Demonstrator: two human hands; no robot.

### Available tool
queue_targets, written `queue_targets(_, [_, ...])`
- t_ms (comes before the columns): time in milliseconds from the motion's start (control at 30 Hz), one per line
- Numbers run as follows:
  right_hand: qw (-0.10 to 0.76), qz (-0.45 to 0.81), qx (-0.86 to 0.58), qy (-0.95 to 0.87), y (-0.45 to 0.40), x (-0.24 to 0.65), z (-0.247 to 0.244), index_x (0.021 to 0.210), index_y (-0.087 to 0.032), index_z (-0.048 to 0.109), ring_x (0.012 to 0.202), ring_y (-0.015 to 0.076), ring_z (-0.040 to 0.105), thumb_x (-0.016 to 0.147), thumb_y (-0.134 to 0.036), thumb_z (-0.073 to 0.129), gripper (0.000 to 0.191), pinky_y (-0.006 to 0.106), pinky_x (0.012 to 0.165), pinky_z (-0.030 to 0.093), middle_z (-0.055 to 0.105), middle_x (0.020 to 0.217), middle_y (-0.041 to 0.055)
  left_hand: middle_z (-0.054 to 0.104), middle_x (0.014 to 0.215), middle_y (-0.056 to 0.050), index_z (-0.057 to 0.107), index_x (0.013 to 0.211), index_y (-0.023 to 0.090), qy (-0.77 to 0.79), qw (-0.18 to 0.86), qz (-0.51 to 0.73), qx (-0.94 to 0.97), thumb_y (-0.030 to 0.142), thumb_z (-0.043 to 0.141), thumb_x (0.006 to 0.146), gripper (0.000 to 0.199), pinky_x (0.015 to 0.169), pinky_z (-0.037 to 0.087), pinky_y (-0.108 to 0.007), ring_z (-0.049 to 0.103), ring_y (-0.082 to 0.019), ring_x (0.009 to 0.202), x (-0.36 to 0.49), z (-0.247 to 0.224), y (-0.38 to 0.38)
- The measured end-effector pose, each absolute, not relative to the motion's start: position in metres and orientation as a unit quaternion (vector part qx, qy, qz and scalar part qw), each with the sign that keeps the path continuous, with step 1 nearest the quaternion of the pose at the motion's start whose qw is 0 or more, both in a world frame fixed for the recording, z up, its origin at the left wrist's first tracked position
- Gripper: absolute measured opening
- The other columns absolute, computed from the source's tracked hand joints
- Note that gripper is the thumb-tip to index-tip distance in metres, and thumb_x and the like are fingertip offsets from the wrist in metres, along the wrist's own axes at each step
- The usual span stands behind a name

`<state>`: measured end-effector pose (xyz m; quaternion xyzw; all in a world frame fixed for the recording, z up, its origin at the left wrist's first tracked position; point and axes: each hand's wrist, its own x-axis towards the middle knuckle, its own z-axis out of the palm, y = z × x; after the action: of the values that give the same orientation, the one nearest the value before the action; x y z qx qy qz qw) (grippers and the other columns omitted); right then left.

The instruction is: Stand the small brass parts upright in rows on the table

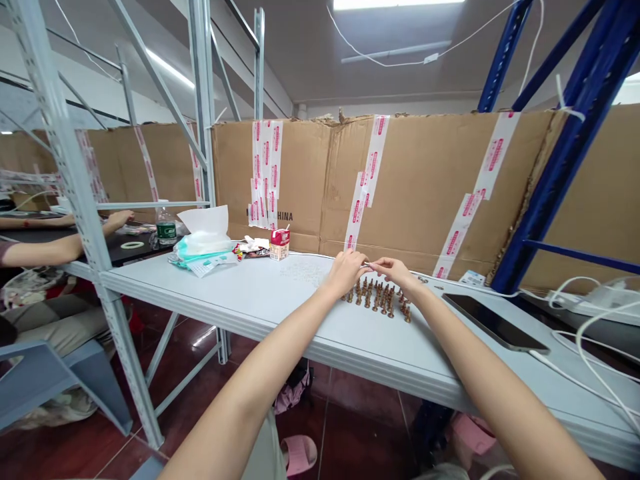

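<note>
My left hand point(346, 271) and my right hand point(394, 270) meet above the far side of the grey table point(280, 300). Fingertips of both are pinched together around a tiny pale piece, too small to make out. Just below and behind my wrists stand many brass-coloured screw-like pieces point(381, 297), upright in rough rows on wide bases. To the left of my left hand, small clear pieces point(300, 272) lie spread flat on the tabletop; their kind is hard to tell.
A black tablet point(493, 322) with a white cable lies at right. Along the back left are a red drink carton point(279, 244), wrappers point(253, 248) and a tissue pack point(203, 243). Cardboard point(425, 193) walls the back; a blue post point(555, 153) rises right. Another person's hand point(117, 221) is far left.
</note>
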<state>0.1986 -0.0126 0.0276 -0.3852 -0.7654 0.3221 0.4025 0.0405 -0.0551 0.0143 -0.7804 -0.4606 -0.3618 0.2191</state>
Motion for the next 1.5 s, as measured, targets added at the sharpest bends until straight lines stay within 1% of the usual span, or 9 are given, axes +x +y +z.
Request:
queue_targets(333, [0.404, 0.349, -0.368, -0.761, -0.023, 0.187, 0.029, 0.063, -0.018, 0.05, 0.058, 0.0095, 0.037, 0.061, -0.06, 0.059, 0.044, 0.023, 0.055, 0.028, 0.045, 0.059, -0.0031, 0.063, 0.085, -0.006, 0.06, 0.087, 0.018, -0.467, 0.253, -0.368, -0.763, 0.032, 0.041, 0.087, 0.024, 0.072, 0.029, -0.034, 0.047, -0.02, 0.086, 0.033, 0.016, -0.062])
queue_targets(533, [0.386, 0.33, -0.299, -0.808, -0.027, 0.181, 0.03, 0.065, -0.017, 0.05, 0.062, 0.0112, 0.041, 0.071, -0.064, 0.045, 0.048, 0.024, 0.058, 0.032, 0.051, 0.067, 0.0005, 0.063, 0.085, -0.006, 0.059, 0.089, 0.017, -0.462, 0.281, -0.377, -0.752, 0.027, 0.038, 0.089, 0.023, 0.073, 0.028, -0.033, 0.047, -0.019, 0.087, 0.034, 0.016, -0.064])
queue_targets(667, [0.412, 0.343, -0.267, -0.801, -0.023, 0.175, 0.027, 0.063, -0.018, 0.044, 0.054, 0.0096, 0.034, 0.073, -0.065, 0.04, 0.049, 0.024, 0.051, 0.028, 0.039, 0.058, -0.0022, 0.062, 0.088, -0.005, 0.058, 0.091, 0.018, -0.485, 0.286, -0.379, -0.734, 0.027, 0.034, 0.09, 0.025, 0.074, 0.027, -0.033, 0.047, -0.018, 0.088, 0.038, 0.018, -0.068])
queue_targets(767, [0.438, 0.284, -0.274, -0.808, -0.019, 0.174, 0.024, 0.06, -0.018, 0.041, 0.051, 0.0091, 0.028, 0.076, -0.063, 0.037, 0.047, 0.024, 0.049, 0.024, 0.032, 0.054, -0.0035, 0.061, 0.087, -0.004, 0.056, 0.087, 0.018, -0.513, 0.295, -0.375, -0.714, 0.029, 0.03, 0.092, 0.029, 0.074, 0.028, -0.033, 0.047, -0.018, 0.089, 0.041, 0.019, -0.07])
queue_targets(900, [0.444, 0.188, -0.287, -0.828, -0.019, 0.174, 0.025, 0.062, -0.018, 0.044, 0.052, 0.01, 0.03, 0.081, -0.057, 0.033, 0.045, 0.024, 0.05, 0.024, 0.035, 0.055, -0.0023, 0.061, 0.085, -0.005, 0.054, 0.082, 0.017, -0.536, 0.294, -0.361, -0.704, 0.033, 0.023, 0.093, 0.036, 0.073, 0.028, -0.032, 0.048, -0.019, 0.087, 0.043, 0.019, -0.071])
queue_targets(1000, [0.45, 0.148, -0.298, -0.829, -0.02, 0.174, 0.026, 0.063, -0.017, 0.045, 0.053, 0.0107, 0.033, 0.083, -0.056, 0.031, 0.045, 0.024, 0.051, 0.026, 0.039, 0.055, -0.0013, 0.061, 0.091, -0.005, 0.052, 0.091, 0.018, -0.526, 0.297, -0.359, -0.711, 0.038, 0.025, 0.092, 0.034, 0.075, 0.029, -0.031, 0.048, -0.018, 0.088, 0.042, 0.02, -0.072])
queue_targets(1100, [0.44, 0.138, -0.3, -0.835, -0.019, 0.175, 0.025, 0.064, -0.017, 0.047, 0.053, 0.0109, 0.034, 0.084, -0.054, 0.029, 0.045, 0.024, 0.05, 0.026, 0.04, 0.056, -0.0009, 0.061, 0.093, -0.005, 0.05, 0.096, 0.018, -0.51, 0.308, -0.352, -0.722, 0.035, 0.027, 0.092, 0.03, 0.076, 0.028, -0.031, 0.048, -0.018, 0.089, 0.041, 0.019, -0.072])
queue_targets(1333, [0.423, 0.142, -0.295, -0.845, -0.023, 0.174, 0.024, 0.066, -0.017, 0.049, 0.054, 0.011, 0.034, 0.084, -0.053, 0.028, 0.045, 0.024, 0.052, 0.027, 0.04, 0.057, -0.0012, 0.061, 0.079, -0.005, 0.053, 0.087, 0.017, -0.528, 0.298, -0.315, -0.73, 0.033, 0.021, 0.093, 0.036, 0.073, 0.028, -0.032, 0.05, -0.018, 0.082, 0.038, 0.017, -0.069])
queue_targets(1500, [0.429, 0.149, -0.311, -0.835, -0.019, 0.176, 0.024, 0.066, -0.017, 0.049, 0.053, 0.011, 0.034, 0.083, -0.055, 0.028, 0.047, 0.024, 0.051, 0.027, 0.041, 0.057, -0.0009, 0.061, 0.089, -0.006, 0.049, 0.1, 0.017, -0.505, 0.307, -0.315, -0.743, 0.038, 0.025, 0.092, 0.033, 0.076, 0.028, -0.03, 0.05, -0.018, 0.086, 0.037, 0.018, -0.07])
